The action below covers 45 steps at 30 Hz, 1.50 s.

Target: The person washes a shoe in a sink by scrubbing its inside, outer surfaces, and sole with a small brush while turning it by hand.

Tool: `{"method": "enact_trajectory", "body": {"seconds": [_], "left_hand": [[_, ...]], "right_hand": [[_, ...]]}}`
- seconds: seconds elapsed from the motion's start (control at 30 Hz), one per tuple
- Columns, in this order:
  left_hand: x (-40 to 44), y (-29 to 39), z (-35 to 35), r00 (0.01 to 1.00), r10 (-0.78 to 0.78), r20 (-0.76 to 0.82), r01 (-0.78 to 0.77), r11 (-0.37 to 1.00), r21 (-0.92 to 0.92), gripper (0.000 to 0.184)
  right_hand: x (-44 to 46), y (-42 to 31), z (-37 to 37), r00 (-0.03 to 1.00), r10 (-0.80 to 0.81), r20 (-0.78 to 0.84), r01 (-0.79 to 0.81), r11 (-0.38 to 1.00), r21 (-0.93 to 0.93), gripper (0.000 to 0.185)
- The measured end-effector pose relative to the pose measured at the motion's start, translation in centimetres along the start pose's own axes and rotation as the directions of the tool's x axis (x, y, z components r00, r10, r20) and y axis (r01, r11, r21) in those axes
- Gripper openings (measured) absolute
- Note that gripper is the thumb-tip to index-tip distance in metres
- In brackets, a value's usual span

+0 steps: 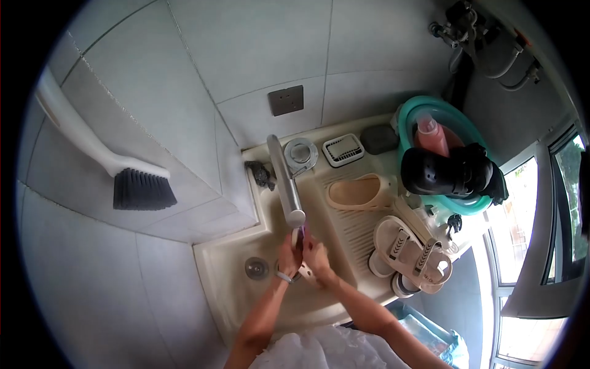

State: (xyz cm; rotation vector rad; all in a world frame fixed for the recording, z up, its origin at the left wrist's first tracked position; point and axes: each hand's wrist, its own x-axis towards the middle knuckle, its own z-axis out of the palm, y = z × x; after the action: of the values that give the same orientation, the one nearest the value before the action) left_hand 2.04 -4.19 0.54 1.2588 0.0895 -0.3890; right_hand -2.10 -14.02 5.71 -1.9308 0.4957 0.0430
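Under the tap (286, 184), my two hands are close together over the cream sink (230, 307). My left hand (289, 255), with a band at its wrist, is closed around a pale clog (308, 274), whose holed part shows below the hands. My right hand (315, 255) is closed against the same clog. Between the fingers is a narrow purple thing (302, 232), mostly hidden; its kind I cannot make out. A matching beige clog (356, 192) lies on the ribbed drainboard to the right.
Beige sandals (412, 255) are piled on the drainboard's right side. Behind them, a teal basin (409, 114) holds a pink bottle (432, 136) and black footwear (439, 172). A soap dish (343, 150) stands at the back. A white-handled brush (144, 184) is at the left wall.
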Motion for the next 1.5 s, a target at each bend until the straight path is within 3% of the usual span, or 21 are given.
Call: {"method": "enact_trajectory", "body": {"seconds": [0.03, 0.07, 0.13, 0.17, 0.2, 0.27, 0.4, 0.47, 0.57, 0.73, 0.8, 0.9, 0.93, 1.0, 1.07, 1.1, 1.2, 1.33, 1.4, 1.47, 1.5], "left_hand": [[-0.1, 0.2, 0.0, 0.979, 0.195, -0.052, -0.145, 0.86, 0.49, 0.031], [-0.4, 0.6, -0.3, 0.971, 0.233, -0.048, -0.153, 0.766, 0.624, 0.035], [0.7, 2.3, 0.4, 0.964, 0.266, -0.033, -0.187, 0.759, 0.624, 0.037], [0.2, 2.4, 0.1, 0.965, 0.26, -0.039, -0.178, 0.754, 0.632, 0.04], [0.4, 2.8, 0.0, 0.933, 0.36, -0.003, -0.274, 0.716, 0.641, 0.042], [-0.9, 4.4, 0.4, 0.978, 0.202, 0.051, -0.196, 0.816, 0.544, 0.043], [-1.6, 4.0, 1.8, 0.97, 0.24, -0.033, -0.155, 0.72, 0.676, 0.044], [-0.7, 2.8, 1.3, 0.973, 0.214, -0.091, -0.16, 0.899, 0.407, 0.044], [0.1, 2.2, 0.4, 0.896, 0.445, 0.003, -0.382, 0.766, 0.517, 0.041], [-0.8, 5.9, 2.1, 0.961, 0.278, 0.009, -0.23, 0.776, 0.587, 0.04], [-0.9, 3.5, 2.1, 0.919, 0.393, -0.033, -0.285, 0.719, 0.634, 0.04], [-1.7, 5.5, 3.3, 0.928, 0.37, -0.039, -0.302, 0.81, 0.502, 0.036], [-1.2, 5.1, 3.1, 0.895, 0.445, -0.028, -0.349, 0.739, 0.576, 0.036], [-0.6, 5.7, 3.0, 0.851, 0.524, -0.024, -0.387, 0.659, 0.645, 0.036], [-0.9, 7.8, 3.5, 0.931, 0.363, -0.045, -0.21, 0.63, 0.748, 0.033], [-0.7, 7.2, 3.8, 0.919, 0.392, -0.046, -0.234, 0.633, 0.738, 0.024], [-0.5, 3.1, 4.2, 0.92, 0.392, -0.016, -0.289, 0.703, 0.65, 0.024], [-1.2, 6.2, 5.2, 0.916, 0.401, -0.008, -0.276, 0.644, 0.713, 0.027], [-1.1, 6.1, 5.2, 0.899, 0.434, -0.058, -0.31, 0.726, 0.614, 0.024], [-1.2, 6.2, 5.9, 0.815, 0.579, 0.014, -0.493, 0.68, 0.543, 0.022], [-1.0, 5.4, 5.8, 0.872, 0.486, -0.053, -0.394, 0.763, 0.513, 0.022]], "right_hand": [[0.8, 0.2, -0.3, 1.0, 0.01, 0.002, -0.01, 1.0, 0.014, 0.033], [1.1, 0.3, -0.7, 1.0, 0.005, -0.006, -0.005, 0.999, 0.032, 0.033], [-0.8, -0.6, -1.4, 0.992, -0.08, -0.099, 0.092, 0.988, 0.123, 0.036], [-2.5, -1.9, -2.8, 0.999, 0.03, 0.021, -0.031, 0.998, 0.049, 0.041], [-4.5, -2.6, -3.2, 0.998, -0.029, 0.047, 0.027, 0.999, 0.041, 0.041], [-5.8, -2.3, -2.4, 0.998, -0.015, 0.055, 0.014, 1.0, 0.023, 0.042], [-2.3, -0.9, -0.7, 0.999, 0.004, 0.054, -0.005, 1.0, 0.016, 0.041], [-0.5, -0.8, -0.9, 0.997, 0.034, 0.067, -0.037, 0.998, 0.045, 0.038], [-0.7, -2.1, -2.5, 1.0, 0.018, 0.021, -0.02, 0.994, 0.104, 0.036], [-4.7, -3.6, -2.3, 0.998, -0.065, -0.011, 0.065, 0.997, 0.048, 0.04], [-2.4, -2.1, -1.1, 0.985, -0.156, -0.077, 0.159, 0.987, 0.035, 0.038], [0.4, -2.7, -2.9, 1.0, -0.007, -0.011, 0.008, 0.999, 0.052, 0.037], [0.2, -3.4, -3.9, 1.0, -0.007, -0.025, 0.008, 0.998, 0.057, 0.037], [-2.5, -5.8, -5.8, 0.995, -0.09, -0.053, 0.092, 0.996, 0.023, 0.039], [-4.7, -5.6, -5.7, 0.965, -0.261, -0.039, 0.257, 0.963, -0.075, 0.04], [-5.8, -5.5, -5.6, 0.939, -0.343, -0.032, 0.337, 0.933, -0.123, 0.041], [-2.7, -5.2, -5.3, 0.992, -0.123, -0.025, 0.115, 0.973, -0.199, 0.043], [-4.1, -5.9, -5.1, 0.991, -0.131, -0.017, 0.127, 0.977, -0.174, 0.043], [-5.7, -6.2, -5.0, 0.985, -0.173, -0.001, 0.171, 0.974, -0.146, 0.043], [-5.9, -6.3, -5.0, 0.98, -0.199, -0.008, 0.197, 0.974, -0.113, 0.043], [-4.0, -5.4, -4.9, 0.98, -0.198, 0.0, 0.195, 0.967, -0.163, 0.045]]}}
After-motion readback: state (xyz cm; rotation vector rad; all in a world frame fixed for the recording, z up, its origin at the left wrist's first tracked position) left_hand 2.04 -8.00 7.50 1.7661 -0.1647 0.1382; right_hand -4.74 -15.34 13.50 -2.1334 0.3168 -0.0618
